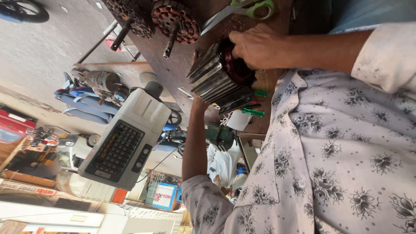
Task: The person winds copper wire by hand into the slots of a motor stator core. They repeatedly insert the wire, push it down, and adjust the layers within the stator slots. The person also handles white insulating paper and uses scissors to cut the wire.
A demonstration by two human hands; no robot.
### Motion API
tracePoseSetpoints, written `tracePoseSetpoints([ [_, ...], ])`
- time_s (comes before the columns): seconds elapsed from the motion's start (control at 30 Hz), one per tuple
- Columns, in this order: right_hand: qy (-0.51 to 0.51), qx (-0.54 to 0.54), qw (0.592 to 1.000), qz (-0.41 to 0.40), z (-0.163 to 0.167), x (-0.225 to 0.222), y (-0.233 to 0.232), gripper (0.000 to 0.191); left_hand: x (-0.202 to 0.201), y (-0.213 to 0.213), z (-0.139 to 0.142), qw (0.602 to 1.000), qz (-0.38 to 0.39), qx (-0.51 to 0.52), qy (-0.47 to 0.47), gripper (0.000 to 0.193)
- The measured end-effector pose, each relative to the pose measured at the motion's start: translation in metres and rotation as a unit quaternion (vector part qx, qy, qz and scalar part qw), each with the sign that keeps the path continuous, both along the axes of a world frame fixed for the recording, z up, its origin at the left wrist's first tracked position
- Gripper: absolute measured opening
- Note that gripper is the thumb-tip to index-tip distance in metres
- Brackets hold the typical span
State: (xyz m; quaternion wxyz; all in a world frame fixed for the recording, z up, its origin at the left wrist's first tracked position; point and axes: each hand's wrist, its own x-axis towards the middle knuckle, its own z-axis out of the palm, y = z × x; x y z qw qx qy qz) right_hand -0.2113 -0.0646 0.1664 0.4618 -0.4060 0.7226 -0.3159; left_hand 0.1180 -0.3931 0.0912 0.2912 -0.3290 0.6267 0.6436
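Stator (216, 76) stood tilted on edge on the wooden surface (173, 69), just below the scissors (253, 8) and near two rotors (175, 19), its copper coil (236, 67) facing the person. The right hand (258, 45) had its grip closed on the coil at the stator's end, while the left hand (197, 103) reached behind the steel stack, mostly hidden, so its grip could not be told. Pulling hard could likely nick the thin wire, or the heavy stack might roll off its edge.
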Motion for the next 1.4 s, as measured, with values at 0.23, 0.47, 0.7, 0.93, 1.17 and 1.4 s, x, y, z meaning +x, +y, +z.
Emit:
tracePoseSetpoints([
  [0.23,-0.104,0.04,0.985,-0.13,-0.002,0.009,0.009,0.028,0.006,0.013,0.003,0.997,0.061,0.04,-0.037,0.035],
  [0.47,0.039,-0.071,0.994,-0.07,-0.004,-0.006,0.006,0.028,0.031,0.053,0.005,0.968,0.24,0.066,-0.031,0.043],
  [0.7,0.19,-0.106,0.972,0.09,0.005,-0.013,-0.001,0.014,0.045,0.072,0.006,0.909,0.41,0.057,-0.045,0.051],
  [0.93,0.004,-0.041,0.999,0.021,0.001,-0.013,0.003,0.041,-0.001,0.052,0.034,0.968,0.037,-0.218,0.116,0.057],
  [1.17,-0.004,-0.07,0.993,-0.097,-0.006,0.02,0.002,0.022,0.022,0.03,0.017,0.916,0.387,0.058,-0.091,0.061],
  [1.4,-0.034,-0.094,0.985,-0.142,-0.002,0.031,0.001,0.015,0.056,0.015,0.016,0.92,0.382,0.064,-0.052,0.06],
])
